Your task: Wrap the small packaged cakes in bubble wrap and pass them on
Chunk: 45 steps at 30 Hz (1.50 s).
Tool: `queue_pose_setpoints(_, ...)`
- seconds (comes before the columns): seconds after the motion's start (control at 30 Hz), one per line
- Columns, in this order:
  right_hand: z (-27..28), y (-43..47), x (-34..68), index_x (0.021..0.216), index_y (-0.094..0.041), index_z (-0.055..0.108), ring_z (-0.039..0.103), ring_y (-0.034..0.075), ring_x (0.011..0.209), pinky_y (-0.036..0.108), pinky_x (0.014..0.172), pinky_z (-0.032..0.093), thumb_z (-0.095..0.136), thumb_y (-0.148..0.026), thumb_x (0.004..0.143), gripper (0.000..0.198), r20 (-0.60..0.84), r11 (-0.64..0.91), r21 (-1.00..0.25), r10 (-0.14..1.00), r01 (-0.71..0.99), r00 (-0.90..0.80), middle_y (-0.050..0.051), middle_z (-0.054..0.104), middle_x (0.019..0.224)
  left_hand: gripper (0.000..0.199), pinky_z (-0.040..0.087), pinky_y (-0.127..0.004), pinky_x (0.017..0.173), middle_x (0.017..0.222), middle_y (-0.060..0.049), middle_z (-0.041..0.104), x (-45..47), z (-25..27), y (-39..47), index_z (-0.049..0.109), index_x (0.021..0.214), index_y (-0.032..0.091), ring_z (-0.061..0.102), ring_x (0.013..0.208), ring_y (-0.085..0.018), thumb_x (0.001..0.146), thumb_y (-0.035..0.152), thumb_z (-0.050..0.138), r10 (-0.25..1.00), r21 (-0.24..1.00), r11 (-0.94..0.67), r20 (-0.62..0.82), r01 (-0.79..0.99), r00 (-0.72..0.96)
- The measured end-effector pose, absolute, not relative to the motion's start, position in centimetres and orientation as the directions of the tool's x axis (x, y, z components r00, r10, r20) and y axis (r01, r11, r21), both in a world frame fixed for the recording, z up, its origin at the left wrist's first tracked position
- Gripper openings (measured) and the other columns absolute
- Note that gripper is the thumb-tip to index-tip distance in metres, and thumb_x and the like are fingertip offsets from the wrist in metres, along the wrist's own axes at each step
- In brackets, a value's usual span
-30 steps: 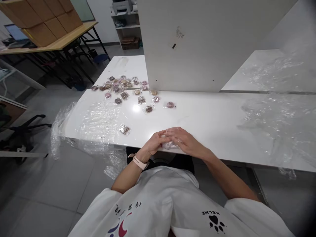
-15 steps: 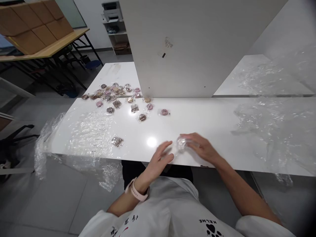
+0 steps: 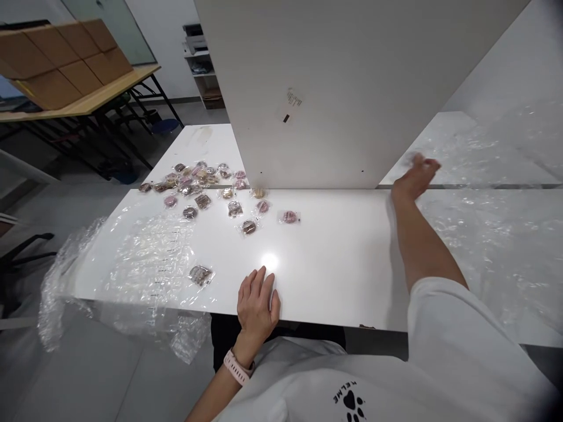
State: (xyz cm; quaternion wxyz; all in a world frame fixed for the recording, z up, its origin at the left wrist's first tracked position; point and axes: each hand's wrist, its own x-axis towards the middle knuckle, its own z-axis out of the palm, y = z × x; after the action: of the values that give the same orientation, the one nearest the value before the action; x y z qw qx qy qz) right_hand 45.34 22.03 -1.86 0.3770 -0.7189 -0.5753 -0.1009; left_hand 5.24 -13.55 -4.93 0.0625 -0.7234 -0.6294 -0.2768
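Note:
My left hand (image 3: 257,305) rests palm down by the near edge of the white table (image 3: 325,264), fingers stretched out and holding nothing. Left of it lies a square brown piece in a clear wrapper (image 3: 200,275). My right hand (image 3: 416,177) reaches far out past the lower right corner of the upright panel (image 3: 325,105). Its fingers are smeared by motion, so what they hold, if anything, is unclear. Clear plastic film (image 3: 479,155) spreads beyond that hand. Nearer the middle sits a pink round piece in a clear wrapper (image 3: 289,217).
Several small wrapped pieces (image 3: 189,179) in brown, pink and yellow lie heaped at the back left. Clear bubbled plastic sheeting (image 3: 145,264) covers the table's left end and hangs over its edge. Cardboard boxes (image 3: 57,64) stand on a wooden table at far left.
My right hand has swung from the near middle to the back right. The crumpled clear plastic is gone from between my hands. My left hand has moved left and settled flat on the table.

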Motion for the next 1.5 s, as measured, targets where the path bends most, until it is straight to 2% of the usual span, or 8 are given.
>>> queue_pose_setpoints(0.07, -3.3, 22.3, 44.5, 0.072, -0.007, 0.060, 0.055, 0.003, 0.099, 0.025, 0.095, 0.042, 0.029, -0.006, 0.096, 0.040, 0.483, -0.122, -0.423, 0.808, 0.898, 0.337, 0.030, 0.059, 0.128, 0.040, 0.042, -0.049, 0.109, 0.139, -0.012, 0.060, 5.2, -4.8, -13.5, 0.063, 0.128, 0.018, 0.051, 0.132, -0.032, 0.088, 0.019, 0.058, 0.876, 0.250, -0.197, 0.479, 0.948, 0.055)
queue_pose_setpoints(0.27, -5.7, 19.8, 43.0, 0.145, -0.007, 0.047, 0.029, 0.027, 0.141, 0.055, 0.111, 0.025, 0.047, -0.020, 0.095, 0.051, 0.323, -0.208, -0.375, 0.885, 0.904, 0.337, 0.026, 0.024, 0.160, 0.039, 0.042, -0.049, 0.109, 0.138, -0.011, 0.061, 5.2, -5.0, -13.4, 0.064, 0.126, 0.018, 0.051, 0.131, -0.032, 0.088, 0.019, 0.058, 0.870, 0.241, -0.189, 0.491, 0.952, 0.048)
queue_pose_setpoints(0.53, -3.1, 6.4, 40.0, 0.151, -0.023, 0.039, 0.008, 0.029, 0.151, 0.062, 0.115, 0.008, 0.042, -0.023, 0.096, 0.055, 0.632, -0.052, -0.083, 0.770, 0.995, 0.093, 0.013, 0.020, 0.164, 0.039, 0.040, -0.051, 0.109, 0.140, -0.010, 0.060, 5.1, -5.6, -13.5, 0.064, 0.129, 0.020, 0.050, 0.131, -0.034, 0.090, 0.023, 0.056, 0.877, 0.310, -0.195, 0.480, 0.931, 0.024)
queue_pose_setpoints(0.8, 4.2, 0.3, 45.8, 0.113, -0.009, 0.070, 0.058, 0.027, 0.087, 0.043, 0.083, 0.043, 0.047, -0.021, 0.089, 0.035, 0.505, -0.298, -0.616, 0.560, 0.729, 0.657, 0.022, 0.067, 0.102, 0.036, 0.035, -0.057, 0.112, 0.140, -0.011, 0.060, 4.9, -5.5, -13.5, 0.067, 0.124, 0.022, 0.047, 0.135, -0.036, 0.090, 0.027, 0.056, 0.898, 0.485, -0.205, 0.439, 0.850, -0.034)
queue_pose_setpoints(1.0, 8.9, -8.6, 31.1, 0.111, -0.024, 0.071, 0.060, 0.023, 0.087, 0.039, 0.080, 0.050, 0.050, -0.036, 0.097, 0.027, 0.733, 0.386, -0.545, 0.650, 0.744, 0.200, 0.010, 0.066, 0.100, 0.042, 0.043, -0.053, 0.107, 0.121, -0.013, 0.070, 5.7, -1.1, -13.7, 0.071, 0.111, 0.021, 0.061, 0.120, -0.031, 0.092, 0.053, 0.053, 0.997, 0.980, 0.074, -0.070, 0.182, -0.033)
queue_pose_setpoints(1.1, 7.9, -13.3, 24.2, 0.117, -0.034, 0.069, 0.063, 0.023, 0.090, 0.038, 0.077, 0.053, 0.050, -0.037, 0.098, 0.027, 0.570, 0.679, -0.613, 0.735, 0.404, -0.367, 0.007, 0.067, 0.096, 0.076, 0.047, -0.054, 0.103, 0.128, -0.018, 0.066, 5.7, 1.6, -13.3, 0.062, 0.128, 0.015, 0.062, 0.120, -0.034, 0.090, 0.075, 0.035, 0.903, 0.859, 0.382, -0.267, -0.342, 0.338)
queue_pose_setpoints(1.3, 5.3, -16.0, 24.6, 0.116, -0.026, 0.070, 0.066, 0.018, 0.091, 0.032, 0.081, 0.055, 0.058, -0.040, 0.097, 0.027, 0.233, 0.505, -0.863, 0.443, 0.026, -0.866, 0.005, 0.071, 0.101, 0.078, 0.045, -0.058, 0.107, 0.157, -0.012, 0.041, 3.3, 2.8, -12.7, 0.039, 0.150, 0.023, 0.047, 0.138, -0.035, 0.092, 0.075, 0.029, 0.935, 0.782, 0.338, -0.217, -0.523, 0.280)
queue_pose_setpoints(1.5, 2.5, -12.7, 31.1, 0.141, -0.032, 0.049, 0.054, 0.028, 0.128, 0.048, 0.100, 0.049, 0.054, -0.061, 0.092, 0.058, 0.278, 0.263, -0.888, 0.960, 0.377, -0.015, 0.011, 0.062, 0.131, 0.059, 0.048, -0.057, 0.107, 0.148, -0.005, 0.051, 4.0, 3.1, -14.0, 0.037, 0.150, 0.038, 0.060, 0.126, -0.033, 0.095, 0.045, 0.055, 0.944, 0.845, 0.299, -0.194, -0.444, 0.267)
